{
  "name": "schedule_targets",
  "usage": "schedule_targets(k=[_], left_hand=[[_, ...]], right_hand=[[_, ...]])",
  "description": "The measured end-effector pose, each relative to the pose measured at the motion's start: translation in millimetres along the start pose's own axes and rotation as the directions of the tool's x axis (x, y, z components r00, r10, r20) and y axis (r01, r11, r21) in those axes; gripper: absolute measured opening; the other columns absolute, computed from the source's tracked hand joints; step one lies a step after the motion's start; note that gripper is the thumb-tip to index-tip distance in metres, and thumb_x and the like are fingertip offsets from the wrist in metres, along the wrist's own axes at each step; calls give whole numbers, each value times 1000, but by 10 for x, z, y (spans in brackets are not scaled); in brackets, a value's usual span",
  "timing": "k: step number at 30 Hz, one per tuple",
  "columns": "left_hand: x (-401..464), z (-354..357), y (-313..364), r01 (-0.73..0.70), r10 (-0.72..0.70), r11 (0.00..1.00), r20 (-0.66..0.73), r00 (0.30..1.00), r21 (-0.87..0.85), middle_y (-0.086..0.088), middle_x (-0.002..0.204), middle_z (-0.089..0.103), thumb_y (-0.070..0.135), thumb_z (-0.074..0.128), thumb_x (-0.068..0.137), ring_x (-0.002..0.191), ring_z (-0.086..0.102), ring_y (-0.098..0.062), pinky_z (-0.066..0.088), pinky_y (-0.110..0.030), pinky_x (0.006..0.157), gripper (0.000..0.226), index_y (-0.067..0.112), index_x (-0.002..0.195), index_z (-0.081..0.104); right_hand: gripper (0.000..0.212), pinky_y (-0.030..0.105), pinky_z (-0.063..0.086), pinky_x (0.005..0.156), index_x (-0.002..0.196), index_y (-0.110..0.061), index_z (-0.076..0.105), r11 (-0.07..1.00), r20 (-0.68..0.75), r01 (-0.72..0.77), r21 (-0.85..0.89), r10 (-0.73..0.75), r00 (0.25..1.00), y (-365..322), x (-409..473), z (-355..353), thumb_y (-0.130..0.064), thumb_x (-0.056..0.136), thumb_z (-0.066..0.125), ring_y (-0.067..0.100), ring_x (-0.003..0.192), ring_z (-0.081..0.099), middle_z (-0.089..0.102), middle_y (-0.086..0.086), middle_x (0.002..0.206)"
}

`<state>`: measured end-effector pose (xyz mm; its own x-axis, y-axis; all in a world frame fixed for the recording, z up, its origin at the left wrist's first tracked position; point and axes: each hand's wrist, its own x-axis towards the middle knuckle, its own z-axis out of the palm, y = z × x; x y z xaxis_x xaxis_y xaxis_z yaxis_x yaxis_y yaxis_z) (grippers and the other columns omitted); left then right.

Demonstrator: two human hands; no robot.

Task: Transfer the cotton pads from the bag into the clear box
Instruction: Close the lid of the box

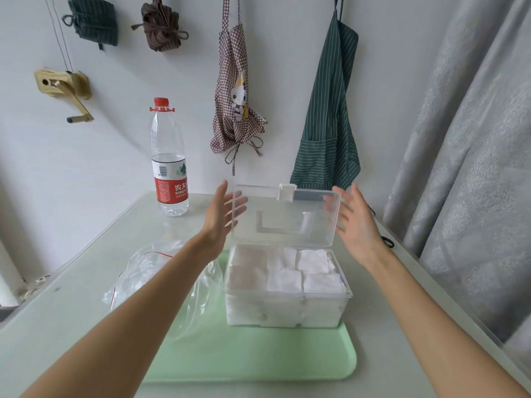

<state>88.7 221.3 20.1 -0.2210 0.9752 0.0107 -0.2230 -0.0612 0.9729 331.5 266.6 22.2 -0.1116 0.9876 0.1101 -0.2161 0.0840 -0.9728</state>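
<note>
1. two bare forearms reach forward from the bottom corners, over a pale table (86, 305).
2. green tray (258, 357) lies flat on the table between the arms.
3. clear box (287, 311) stands on the far part of the tray, packed with white cotton pads (284, 280) in stacks up to its rim.
4. just left of the box, the clear bag (149, 268) with a red zip line lies crumpled, partly on the tray and partly on the table, with the left forearm passing over it.
5. box lid (287, 216) stands upright, hinged at the box's far edge, a white latch at its top.
6. left hand (221, 222) is at the lid's left edge, fingers straight and loose, gripping nothing; some fingers show through the clear plastic behind the lid.
7. right hand (356, 225) is at the lid's right edge, fingers spread and relaxed, gripping nothing; whether either hand touches the lid cannot be told.
8. water bottle (169, 168) with a red cap stands far left on the table.
9. on the wall behind hang a checked apron (232, 96) and a green striped apron (330, 124); a grey curtain (474, 168) hangs at the right.
</note>
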Motion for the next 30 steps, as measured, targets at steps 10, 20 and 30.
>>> schedule_targets(k=[10, 20, 30], left_hand=[[-586, -160, 4, -234, 134, 870, 247, 960, 434, 10, 136, 47, 50, 43, 90, 127, 39, -5, 28, -28, 103, 46, 28, 130, 50], [-1072, -453, -295, -452, 141, 442, 437, 888, 775, 21, 149, 27, 46, 44, 93, 137, 11, 10, 12, -20, 113, 47, 33, 138, 39], [-997, -191, -580, -618, 325, -351, 710, 625, 704, 1, 147, 42, 53, 70, 75, 132, 45, -25, 31, -41, 109, 85, 32, 147, 28]], right_hand=[[28, -5, 28, 88, 120, -29, 62, 729, 292, 334, -598, -190, 937, -164, -597, 34, -35, 96, 49, -22, 108, 43, 56, -20, 121], [25, 16, 30, 108, 114, -38, 64, 534, 384, 407, -741, -161, 909, 206, -1088, -217, -32, 90, 61, -11, 121, 44, 55, -20, 127], [79, 35, 20, 111, 144, -33, 35, -175, 588, 563, -808, -321, 743, 549, -1169, -78, -47, 75, 72, 21, 132, 43, 45, -5, 144]])
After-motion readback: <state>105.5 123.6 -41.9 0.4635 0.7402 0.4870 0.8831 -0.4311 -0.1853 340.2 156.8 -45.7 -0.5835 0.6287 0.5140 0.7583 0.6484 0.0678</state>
